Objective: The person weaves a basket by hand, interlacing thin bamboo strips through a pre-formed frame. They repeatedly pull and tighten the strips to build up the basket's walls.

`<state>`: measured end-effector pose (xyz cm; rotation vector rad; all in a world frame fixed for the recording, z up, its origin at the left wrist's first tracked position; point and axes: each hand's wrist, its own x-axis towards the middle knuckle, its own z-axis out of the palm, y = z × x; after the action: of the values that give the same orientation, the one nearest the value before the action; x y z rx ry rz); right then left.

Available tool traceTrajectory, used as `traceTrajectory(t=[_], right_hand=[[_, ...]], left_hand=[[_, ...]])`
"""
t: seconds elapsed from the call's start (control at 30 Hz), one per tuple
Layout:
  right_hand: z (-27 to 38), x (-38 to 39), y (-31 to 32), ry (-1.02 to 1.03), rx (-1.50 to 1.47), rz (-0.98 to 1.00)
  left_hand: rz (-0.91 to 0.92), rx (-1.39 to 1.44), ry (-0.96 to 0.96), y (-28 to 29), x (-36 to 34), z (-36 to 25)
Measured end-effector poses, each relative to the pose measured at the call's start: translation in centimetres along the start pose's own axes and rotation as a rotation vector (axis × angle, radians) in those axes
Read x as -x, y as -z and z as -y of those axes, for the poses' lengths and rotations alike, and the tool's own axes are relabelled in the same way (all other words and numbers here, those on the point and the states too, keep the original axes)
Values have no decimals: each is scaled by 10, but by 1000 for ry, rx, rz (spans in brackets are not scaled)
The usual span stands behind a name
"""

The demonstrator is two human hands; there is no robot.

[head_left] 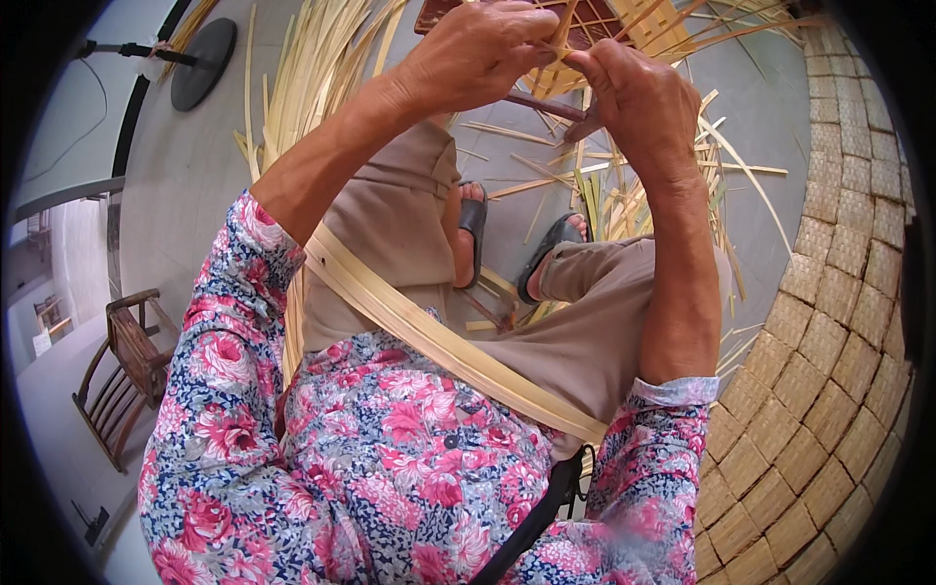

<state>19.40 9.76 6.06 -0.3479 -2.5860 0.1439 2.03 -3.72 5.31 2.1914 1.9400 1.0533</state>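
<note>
At the top, my left hand (487, 54) is closed with fingers pinched at a pale bamboo strip (564, 54), and my right hand (629, 102) pinches the same spot from the right. The strips join a yellow woven bamboo piece (648, 24) that runs out of view. A red-brown latticed object (439, 15) lies behind my hands, and a dark wooden bar (546, 105) shows below them. A band of pale strips (439, 351) lies diagonally across my lap.
Long loose strips (292, 78) are heaped at the upper left; scraps (721, 195) litter the floor around my sandalled feet. Square woven pieces (819, 341) are stacked along the right. A wooden chair (132, 351) stands at the left, below a black round-based stand (203, 63).
</note>
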Motion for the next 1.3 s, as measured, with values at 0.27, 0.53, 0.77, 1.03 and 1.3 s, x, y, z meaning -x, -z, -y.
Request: traceTrajectory(t=[0.27,0.53,0.77,1.03,1.3], right_hand=[[11,5,3,-1,-94,-3],[18,-4,14,24,-150,50],[11,8,23,141,-241,52],[11,11,29,163,-226,8],[7,1,32,266,-302,75]], left_hand=[[-130,103,51,7,12,-7],[-37,234,-59,22,9,-5],[123,182,-157,35,7,-17],[267,505,235,44,-3,-38],[270,462,-152,36,-1,-9]])
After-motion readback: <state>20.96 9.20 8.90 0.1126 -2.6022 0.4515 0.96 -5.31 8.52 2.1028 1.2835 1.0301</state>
